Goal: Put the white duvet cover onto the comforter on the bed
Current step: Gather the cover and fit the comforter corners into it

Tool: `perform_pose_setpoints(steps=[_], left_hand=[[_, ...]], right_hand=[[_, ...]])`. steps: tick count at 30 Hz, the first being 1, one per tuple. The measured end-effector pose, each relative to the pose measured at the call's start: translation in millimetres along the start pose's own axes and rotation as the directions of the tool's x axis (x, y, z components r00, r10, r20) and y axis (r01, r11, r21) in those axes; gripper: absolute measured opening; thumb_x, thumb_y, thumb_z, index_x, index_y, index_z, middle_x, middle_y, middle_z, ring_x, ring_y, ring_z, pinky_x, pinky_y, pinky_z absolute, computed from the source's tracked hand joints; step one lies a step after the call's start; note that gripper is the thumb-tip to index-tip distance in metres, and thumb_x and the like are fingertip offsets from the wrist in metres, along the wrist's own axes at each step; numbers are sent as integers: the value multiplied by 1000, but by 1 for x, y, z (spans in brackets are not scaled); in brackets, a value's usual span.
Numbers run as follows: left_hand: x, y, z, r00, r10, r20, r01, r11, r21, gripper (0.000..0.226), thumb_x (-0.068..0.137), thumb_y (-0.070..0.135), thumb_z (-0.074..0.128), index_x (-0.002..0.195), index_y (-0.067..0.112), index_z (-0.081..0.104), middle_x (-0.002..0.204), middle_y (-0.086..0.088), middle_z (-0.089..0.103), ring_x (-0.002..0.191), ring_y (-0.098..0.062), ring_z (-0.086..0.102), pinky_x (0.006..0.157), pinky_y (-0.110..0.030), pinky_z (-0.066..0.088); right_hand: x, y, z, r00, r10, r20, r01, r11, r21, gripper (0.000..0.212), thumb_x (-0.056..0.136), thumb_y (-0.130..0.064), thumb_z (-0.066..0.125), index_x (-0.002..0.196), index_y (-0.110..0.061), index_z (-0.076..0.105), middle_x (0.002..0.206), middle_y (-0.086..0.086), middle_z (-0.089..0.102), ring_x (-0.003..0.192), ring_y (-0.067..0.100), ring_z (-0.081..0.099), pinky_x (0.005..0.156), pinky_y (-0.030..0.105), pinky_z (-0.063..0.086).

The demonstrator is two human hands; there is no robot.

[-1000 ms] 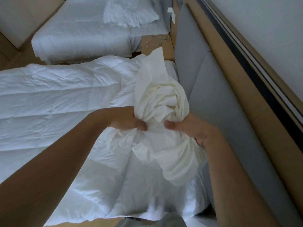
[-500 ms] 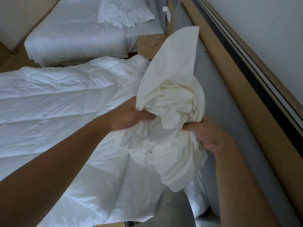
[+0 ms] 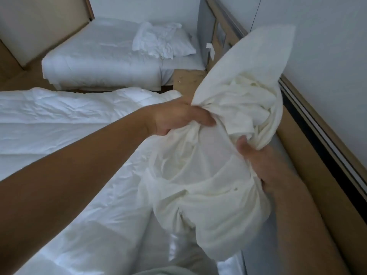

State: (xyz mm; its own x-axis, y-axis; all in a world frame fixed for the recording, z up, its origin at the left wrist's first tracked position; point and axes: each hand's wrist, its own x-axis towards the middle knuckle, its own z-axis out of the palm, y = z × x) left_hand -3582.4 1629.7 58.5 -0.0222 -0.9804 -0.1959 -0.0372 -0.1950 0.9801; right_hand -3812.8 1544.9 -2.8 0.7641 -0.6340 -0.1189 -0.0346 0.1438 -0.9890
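Bunched white duvet cover [image 3: 208, 175] held up between left grip [image 3: 178, 118] and right grip [image 3: 264, 165], each clenched on its fabric; comforter [image 3: 59, 126] spread below left grip.

Hotel-style bedroom, twin beds [image 3: 103, 64], headboard [image 3: 317, 147]

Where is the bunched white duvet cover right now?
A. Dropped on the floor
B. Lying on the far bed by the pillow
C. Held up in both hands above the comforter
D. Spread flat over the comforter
C: the left hand and right hand both grip the bunched duvet cover, lifted above the comforter on the near bed.
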Motion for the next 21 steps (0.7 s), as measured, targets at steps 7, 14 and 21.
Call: perform_pose_setpoints(steps=[7, 14, 21], left_hand=[[29, 64, -32, 959, 279, -60, -275, 959, 63, 30, 76, 8, 66, 103, 21, 73, 97, 4, 78, 91, -14, 74, 71, -24, 57], [33, 73, -80, 979, 203, -28, -202, 978, 58, 38, 72, 16, 78, 109, 26, 75, 110, -1, 77, 103, -22, 73, 75, -30, 59], [25, 57, -77, 954, -86, 287, -4, 954, 299, 39, 75, 8, 82, 104, 33, 79, 118, 3, 75, 111, -16, 70, 84, -29, 59]], right_hand=[[48, -57, 4, 890, 216, 402, -129, 964, -231, 59, 40, -26, 103, 92, -40, 82, 108, -9, 77, 100, 7, 73, 74, 19, 58], [85, -100, 4, 988, -151, 27, 150, 988, 37, 33, 87, 5, 69, 110, -16, 79, 118, 14, 73, 109, 28, 71, 89, 43, 58], [108, -136, 38, 958, -256, -128, 235, 959, -161, 44, 68, -27, 84, 112, -21, 76, 110, 2, 77, 101, 19, 74, 80, 35, 60]])
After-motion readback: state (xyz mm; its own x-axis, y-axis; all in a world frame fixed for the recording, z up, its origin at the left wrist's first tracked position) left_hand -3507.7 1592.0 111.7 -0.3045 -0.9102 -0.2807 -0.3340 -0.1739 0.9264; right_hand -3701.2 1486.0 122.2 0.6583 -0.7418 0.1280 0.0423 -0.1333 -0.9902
